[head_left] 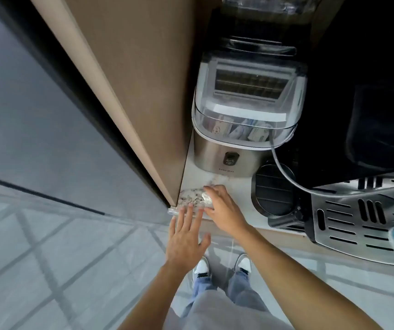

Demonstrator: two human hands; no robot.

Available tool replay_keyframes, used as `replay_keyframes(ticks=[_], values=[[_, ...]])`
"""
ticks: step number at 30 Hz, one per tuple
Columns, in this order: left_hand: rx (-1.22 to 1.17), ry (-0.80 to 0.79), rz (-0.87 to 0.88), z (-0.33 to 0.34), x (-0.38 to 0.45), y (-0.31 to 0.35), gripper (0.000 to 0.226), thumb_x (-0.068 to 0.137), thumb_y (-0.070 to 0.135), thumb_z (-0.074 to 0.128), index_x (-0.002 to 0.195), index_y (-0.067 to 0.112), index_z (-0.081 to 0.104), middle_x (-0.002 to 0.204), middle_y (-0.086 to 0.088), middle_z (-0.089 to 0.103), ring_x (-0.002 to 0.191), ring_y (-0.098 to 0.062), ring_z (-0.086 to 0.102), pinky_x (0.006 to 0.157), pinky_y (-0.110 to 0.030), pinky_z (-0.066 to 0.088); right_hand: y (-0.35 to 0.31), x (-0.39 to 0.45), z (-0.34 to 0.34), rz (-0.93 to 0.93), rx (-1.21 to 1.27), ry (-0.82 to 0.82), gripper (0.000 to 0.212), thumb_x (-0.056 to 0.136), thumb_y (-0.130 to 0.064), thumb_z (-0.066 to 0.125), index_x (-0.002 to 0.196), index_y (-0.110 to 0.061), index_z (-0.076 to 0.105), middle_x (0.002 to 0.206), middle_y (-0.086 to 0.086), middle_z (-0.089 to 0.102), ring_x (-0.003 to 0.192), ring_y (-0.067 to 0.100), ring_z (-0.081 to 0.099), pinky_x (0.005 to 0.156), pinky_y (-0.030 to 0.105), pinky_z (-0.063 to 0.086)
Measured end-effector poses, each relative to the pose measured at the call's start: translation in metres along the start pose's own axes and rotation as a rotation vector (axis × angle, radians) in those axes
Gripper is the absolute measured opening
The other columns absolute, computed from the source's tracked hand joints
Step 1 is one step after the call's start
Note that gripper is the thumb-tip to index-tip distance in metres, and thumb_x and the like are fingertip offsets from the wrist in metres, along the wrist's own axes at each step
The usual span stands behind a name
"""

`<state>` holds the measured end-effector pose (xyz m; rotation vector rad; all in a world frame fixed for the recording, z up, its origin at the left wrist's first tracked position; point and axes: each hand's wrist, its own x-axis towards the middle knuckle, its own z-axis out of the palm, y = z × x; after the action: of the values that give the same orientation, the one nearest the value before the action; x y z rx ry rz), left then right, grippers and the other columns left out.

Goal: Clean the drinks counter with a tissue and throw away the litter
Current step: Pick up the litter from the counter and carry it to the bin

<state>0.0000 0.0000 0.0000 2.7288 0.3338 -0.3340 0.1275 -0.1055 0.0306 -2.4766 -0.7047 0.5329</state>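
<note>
On the white marble counter (238, 194), a patch of speckled crumbs and litter (190, 197) lies at the front left corner beside the wooden wall panel. My right hand (222, 208) presses a crumpled white tissue (206, 198) down at the right edge of that patch. My left hand (186, 236) is held flat, fingers spread, at the counter's front edge just below the litter, its fingertips against a thin clear plastic piece (174, 211) at the edge.
A steel ice maker (243, 115) with a clear lid stands behind the litter. A round black grille (273, 189) and a slotted steel drip tray (362, 220) sit to the right. The wooden panel (143, 91) closes the left side. Tiled floor and my shoes (202, 267) lie below.
</note>
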Motion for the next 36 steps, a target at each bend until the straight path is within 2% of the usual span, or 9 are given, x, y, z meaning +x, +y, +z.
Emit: replay_keyframes(ticks=[6, 10, 14, 20, 24, 27, 30, 33, 36], values=[[0.057, -0.018, 0.011, 0.004, 0.005, -0.001, 0.072, 0.094, 0.056, 0.028, 0.157, 0.032, 0.002, 0.167, -0.003, 0.006, 0.152, -0.025, -0.004, 0.119, -0.044, -0.001, 0.0, 0.008, 0.001, 0.029, 0.018, -0.002, 0.046, 0.091, -0.011, 0.063, 0.135, -0.022, 0.054, 0.128, 0.008, 0.048, 0.115, 0.026, 0.056, 0.094, 0.038, 0.052], [0.067, -0.044, 0.029, 0.004, 0.006, -0.002, 0.073, 0.094, 0.055, 0.028, 0.154, 0.035, -0.007, 0.167, -0.003, 0.002, 0.152, -0.025, -0.008, 0.119, -0.044, -0.004, 0.002, 0.013, -0.002, 0.07, 0.04, -0.001, 0.036, 0.091, -0.011, 0.062, 0.126, -0.014, 0.061, 0.12, 0.01, 0.052, 0.108, 0.027, 0.06, 0.091, 0.034, 0.05], [0.1, -0.065, 0.043, 0.004, 0.008, 0.002, 0.072, 0.093, 0.056, 0.023, 0.156, 0.033, -0.002, 0.167, -0.003, -0.001, 0.151, -0.026, -0.012, 0.118, -0.043, -0.009, 0.004, 0.015, -0.001, 0.098, 0.002, 0.018, 0.027, 0.09, -0.016, 0.064, 0.115, -0.005, 0.061, 0.119, 0.011, 0.055, 0.103, 0.029, 0.062, 0.086, 0.034, 0.048], [0.114, -0.074, 0.054, 0.004, 0.009, 0.005, 0.072, 0.092, 0.057, 0.02, 0.156, 0.033, -0.002, 0.166, -0.002, -0.005, 0.152, -0.026, -0.011, 0.119, -0.045, -0.007, 0.005, 0.009, -0.002, 0.143, 0.02, 0.035, 0.023, 0.09, -0.016, 0.064, 0.111, -0.01, 0.055, 0.114, 0.01, 0.059, 0.1, 0.029, 0.062, 0.078, 0.032, 0.047], [0.132, -0.077, 0.077, 0.003, 0.006, 0.005, 0.072, 0.092, 0.057, 0.017, 0.156, 0.032, -0.004, 0.165, -0.001, -0.011, 0.151, -0.027, -0.013, 0.119, -0.045, -0.008, 0.007, 0.003, -0.006, 0.244, 0.212, 0.024, 0.032, 0.093, -0.017, 0.058, 0.125, -0.013, 0.056, 0.124, 0.011, 0.055, 0.112, 0.027, 0.057, 0.094, 0.035, 0.046], [0.146, -0.084, 0.107, 0.004, 0.005, 0.006, 0.072, 0.092, 0.056, 0.018, 0.157, 0.03, 0.0, 0.165, -0.001, -0.012, 0.151, -0.027, -0.013, 0.119, -0.045, -0.009, 0.011, -0.01, -0.011, 0.342, 0.386, 0.061, 0.027, 0.095, -0.019, 0.056, 0.119, -0.006, 0.061, 0.117, 0.015, 0.059, 0.105, 0.027, 0.058, 0.089, 0.032, 0.044], [0.161, -0.092, 0.138, 0.006, 0.005, 0.011, 0.072, 0.093, 0.056, 0.022, 0.157, 0.029, 0.005, 0.166, -0.003, -0.006, 0.151, -0.028, -0.012, 0.119, -0.046, -0.006, 0.019, -0.032, -0.01, 0.403, 0.547, 0.104, 0.019, 0.095, -0.018, 0.054, 0.105, -0.004, 0.062, 0.1, 0.017, 0.063, 0.09, 0.03, 0.061, 0.082, 0.04, 0.049], [0.172, -0.108, 0.183, 0.008, 0.002, 0.018, 0.071, 0.093, 0.053, 0.03, 0.157, 0.027, 0.015, 0.165, -0.006, 0.006, 0.151, -0.031, 0.001, 0.119, -0.049, 0.006, 0.026, -0.057, -0.009, 0.465, 0.768, 0.175, 0.014, 0.097, -0.011, 0.054, 0.104, -0.001, 0.062, 0.08, 0.011, 0.061, 0.074, 0.023, 0.059, 0.082, 0.047, 0.053], [0.19, -0.12, 0.249, 0.012, 0.0, 0.028, 0.069, 0.092, 0.05, 0.038, 0.155, 0.023, 0.026, 0.164, -0.01, 0.017, 0.15, -0.034, 0.015, 0.117, -0.052, 0.017, 0.03, -0.078, -0.013, 0.532, 1.001, 0.275, 0.012, 0.098, -0.005, 0.055, 0.103, 0.002, 0.062, 0.081, 0.011, 0.062, 0.075, 0.021, 0.061, 0.086, 0.047, 0.056]])
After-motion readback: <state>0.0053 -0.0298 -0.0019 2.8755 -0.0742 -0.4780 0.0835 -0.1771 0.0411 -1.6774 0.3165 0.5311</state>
